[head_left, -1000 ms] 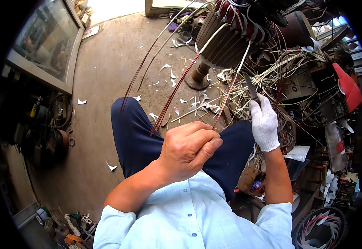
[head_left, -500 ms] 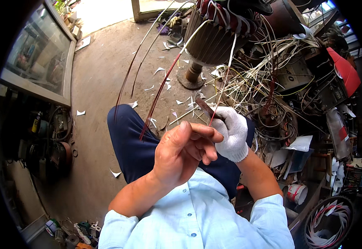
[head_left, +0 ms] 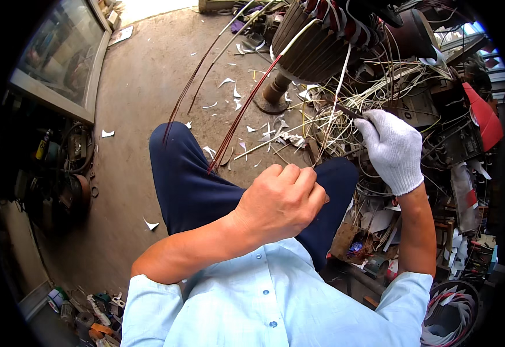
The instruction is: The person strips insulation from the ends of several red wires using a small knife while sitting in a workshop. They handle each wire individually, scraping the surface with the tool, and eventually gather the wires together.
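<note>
My bare left hand [head_left: 284,199] is closed in a fist above my lap. A thin wire [head_left: 325,136] runs down into it from a white sleeve [head_left: 342,75] on a wound motor core [head_left: 304,43]; the wire's end is hidden by my fingers. My right hand [head_left: 391,147], in a white knit glove, is closed on a dark, flat, narrow blade [head_left: 348,110] that points toward the core. Left of the wire, a bundle of dark red wires [head_left: 247,101] hangs from another white sleeve, its ends over my thigh.
Two more wire leads [head_left: 197,66] arch down toward my left knee. Right of the core lies a tangle of pale wires and cables [head_left: 356,92]. A metal post [head_left: 274,92] stands under the core. White scraps [head_left: 151,224] are scattered on the floor [head_left: 125,168]. A ring-shaped coil [head_left: 452,312] lies at lower right.
My right hand with the blade has moved up and right, away from my left. My left hand has turned over, closed into a fist and moved slightly right. The view has shifted slightly.
</note>
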Tool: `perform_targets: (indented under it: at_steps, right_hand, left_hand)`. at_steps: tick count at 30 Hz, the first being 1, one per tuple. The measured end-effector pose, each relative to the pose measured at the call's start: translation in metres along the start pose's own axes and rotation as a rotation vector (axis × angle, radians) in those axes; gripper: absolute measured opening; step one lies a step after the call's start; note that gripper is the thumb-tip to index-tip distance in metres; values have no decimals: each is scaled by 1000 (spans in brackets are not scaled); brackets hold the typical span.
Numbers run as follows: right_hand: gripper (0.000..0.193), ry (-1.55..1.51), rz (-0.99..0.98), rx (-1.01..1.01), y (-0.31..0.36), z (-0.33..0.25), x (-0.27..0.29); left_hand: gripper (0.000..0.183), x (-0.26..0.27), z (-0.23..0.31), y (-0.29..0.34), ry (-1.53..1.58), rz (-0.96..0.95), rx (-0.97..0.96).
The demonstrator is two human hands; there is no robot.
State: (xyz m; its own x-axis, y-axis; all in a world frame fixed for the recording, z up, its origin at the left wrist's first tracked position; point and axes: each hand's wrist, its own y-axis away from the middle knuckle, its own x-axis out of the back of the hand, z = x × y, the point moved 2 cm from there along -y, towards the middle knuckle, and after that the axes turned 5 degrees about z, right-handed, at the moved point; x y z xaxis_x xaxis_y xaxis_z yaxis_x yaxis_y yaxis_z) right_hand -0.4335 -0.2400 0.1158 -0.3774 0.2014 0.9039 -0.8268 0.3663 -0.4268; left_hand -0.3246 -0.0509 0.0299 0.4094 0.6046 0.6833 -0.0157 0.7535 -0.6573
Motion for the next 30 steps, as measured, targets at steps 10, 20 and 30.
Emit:
perform_targets:
  at_steps: [10, 20, 30]
  right_hand:
    - [32, 21, -156, -179, 7, 25, 5]
    - [23, -46, -286, 78, 19, -19, -17]
    - [15, -369, 107, -244, 24, 21, -63]
  left_hand:
    - [16, -5, 0, 3, -157, -100, -90]
    - [23, -9, -6, 6, -74, -93, -56]
    - [19, 8, -20, -3, 299, 39, 34]
